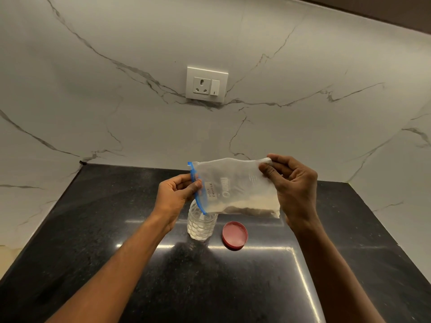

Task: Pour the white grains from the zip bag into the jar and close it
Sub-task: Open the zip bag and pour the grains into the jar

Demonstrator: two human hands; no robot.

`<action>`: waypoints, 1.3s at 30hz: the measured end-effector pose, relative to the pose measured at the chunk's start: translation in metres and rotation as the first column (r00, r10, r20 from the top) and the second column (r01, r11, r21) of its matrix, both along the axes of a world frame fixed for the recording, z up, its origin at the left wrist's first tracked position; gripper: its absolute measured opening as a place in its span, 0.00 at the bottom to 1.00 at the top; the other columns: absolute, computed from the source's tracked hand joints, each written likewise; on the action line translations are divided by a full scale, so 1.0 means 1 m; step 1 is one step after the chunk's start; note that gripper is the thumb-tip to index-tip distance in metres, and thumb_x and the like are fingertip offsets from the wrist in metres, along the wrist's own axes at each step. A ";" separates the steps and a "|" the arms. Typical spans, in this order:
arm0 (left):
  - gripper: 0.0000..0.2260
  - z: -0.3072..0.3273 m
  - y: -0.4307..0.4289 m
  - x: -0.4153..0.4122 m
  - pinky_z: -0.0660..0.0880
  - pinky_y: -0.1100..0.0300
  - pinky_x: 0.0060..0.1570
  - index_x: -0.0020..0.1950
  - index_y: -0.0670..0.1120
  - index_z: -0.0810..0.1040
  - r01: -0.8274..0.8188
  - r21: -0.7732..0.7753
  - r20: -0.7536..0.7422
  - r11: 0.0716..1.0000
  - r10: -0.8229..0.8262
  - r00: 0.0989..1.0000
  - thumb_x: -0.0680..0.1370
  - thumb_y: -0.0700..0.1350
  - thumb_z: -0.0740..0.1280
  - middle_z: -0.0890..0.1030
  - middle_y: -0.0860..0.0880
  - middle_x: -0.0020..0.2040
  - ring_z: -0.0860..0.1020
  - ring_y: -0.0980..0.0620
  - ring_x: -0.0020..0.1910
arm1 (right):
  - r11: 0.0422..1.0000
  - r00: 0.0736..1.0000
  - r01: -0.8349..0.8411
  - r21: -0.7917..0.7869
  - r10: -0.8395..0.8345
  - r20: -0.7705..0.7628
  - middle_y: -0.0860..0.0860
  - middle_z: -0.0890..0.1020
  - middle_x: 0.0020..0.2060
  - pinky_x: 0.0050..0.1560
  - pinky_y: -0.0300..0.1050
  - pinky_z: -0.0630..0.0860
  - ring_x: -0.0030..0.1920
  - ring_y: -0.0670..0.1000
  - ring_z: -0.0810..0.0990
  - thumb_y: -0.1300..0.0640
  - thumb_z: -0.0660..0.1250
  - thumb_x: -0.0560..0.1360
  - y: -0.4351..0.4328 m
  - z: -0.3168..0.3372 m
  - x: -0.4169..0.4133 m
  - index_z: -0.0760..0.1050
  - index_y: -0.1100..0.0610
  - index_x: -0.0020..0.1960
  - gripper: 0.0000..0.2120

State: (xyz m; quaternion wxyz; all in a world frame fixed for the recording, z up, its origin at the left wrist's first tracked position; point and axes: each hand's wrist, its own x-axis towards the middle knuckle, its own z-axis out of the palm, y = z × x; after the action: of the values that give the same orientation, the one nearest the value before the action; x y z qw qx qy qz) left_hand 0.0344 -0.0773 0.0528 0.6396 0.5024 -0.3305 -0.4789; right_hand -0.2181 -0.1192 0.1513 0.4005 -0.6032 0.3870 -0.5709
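The jar (202,224) stood on the tabletop (256,276) before me, the lid (234,235) just to its right. I held the zip bag (235,187) above the jar, my left hand (178,197) left of it, my right hand (293,183) right. The socket (206,84) sat on the wall behind the jar.

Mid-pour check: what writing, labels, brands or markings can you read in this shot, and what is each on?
"POWDER", handwritten on the white label on the zip bag, turned sideways.
A shorter handwritten word beside it on the same label: too small to read.
Large printed logo on the bag: rotated and blurred, not readable.
Fine print near the bag's upper right: too small to read.
Jar, red lid, wall socket: no text visible.
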 end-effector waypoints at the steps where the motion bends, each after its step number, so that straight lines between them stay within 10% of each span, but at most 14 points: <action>1: 0.13 0.000 0.000 0.000 0.87 0.54 0.52 0.63 0.41 0.84 -0.002 -0.001 -0.006 1.000 0.002 1.000 0.79 0.36 0.74 0.89 0.44 0.56 0.88 0.47 0.56 | 1.000 1.000 0.004 -0.002 -0.004 0.004 0.50 0.90 0.48 0.52 0.42 0.85 0.51 0.51 0.90 0.62 0.77 0.75 0.000 0.000 0.000 0.84 0.54 0.58 0.13; 18: 0.22 0.008 0.002 0.002 0.85 0.63 0.48 0.64 0.47 0.79 -0.059 0.040 0.201 0.997 0.050 0.978 0.73 0.41 0.81 0.87 0.47 0.56 0.86 0.46 0.58 | 1.000 1.000 0.015 0.018 -0.015 -0.008 0.51 0.90 0.48 0.53 0.48 0.86 0.51 0.52 0.90 0.57 0.78 0.73 -0.002 -0.003 -0.003 0.84 0.54 0.58 0.15; 22: 0.40 0.037 0.001 -0.005 0.71 0.55 0.66 0.78 0.52 0.69 -0.104 -0.101 0.661 0.989 0.145 0.736 0.70 0.58 0.82 0.74 0.53 0.71 0.72 0.53 0.70 | 0.999 1.000 -0.008 0.047 0.009 -0.009 0.53 0.90 0.48 0.55 0.53 0.86 0.52 0.54 0.89 0.61 0.77 0.74 -0.004 -0.009 -0.003 0.83 0.56 0.59 0.14; 27: 0.25 0.092 -0.020 -0.037 0.57 0.51 0.67 0.74 0.58 0.76 0.238 -0.028 0.937 0.971 -0.057 0.344 0.79 0.64 0.70 0.82 0.56 0.68 0.74 0.53 0.72 | 0.997 0.999 -0.052 0.052 0.052 -0.002 0.54 0.90 0.48 0.53 0.54 0.86 0.50 0.56 0.90 0.59 0.78 0.73 -0.007 -0.012 -0.002 0.83 0.57 0.59 0.15; 34: 0.07 0.102 -0.035 -0.051 0.75 0.46 0.63 0.57 0.46 0.88 0.378 0.037 0.864 0.925 -0.220 0.453 0.84 0.45 0.70 0.88 0.50 0.50 0.83 0.51 0.54 | 0.979 0.982 -0.135 0.153 0.152 -0.108 0.53 0.86 0.55 0.49 0.48 0.86 0.54 0.53 0.88 0.54 0.82 0.66 -0.009 -0.020 -0.022 0.76 0.49 0.67 0.31; 39: 0.09 0.095 -0.033 -0.051 0.80 0.54 0.61 0.60 0.43 0.87 0.395 -0.025 0.835 0.918 -0.198 0.513 0.84 0.40 0.69 0.88 0.45 0.56 0.83 0.51 0.55 | 0.949 0.942 -0.168 0.266 0.234 -0.240 0.54 0.88 0.52 0.50 0.50 0.87 0.54 0.57 0.87 0.49 0.76 0.72 -0.005 -0.043 -0.028 0.82 0.54 0.58 0.17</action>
State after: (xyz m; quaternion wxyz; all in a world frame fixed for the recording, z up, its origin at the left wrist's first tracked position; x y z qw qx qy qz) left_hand -0.0170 -0.1103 0.1477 0.3705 0.5303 -0.7185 -0.2555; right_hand -0.2461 -0.1243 0.1087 0.4713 -0.6584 0.4403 -0.3880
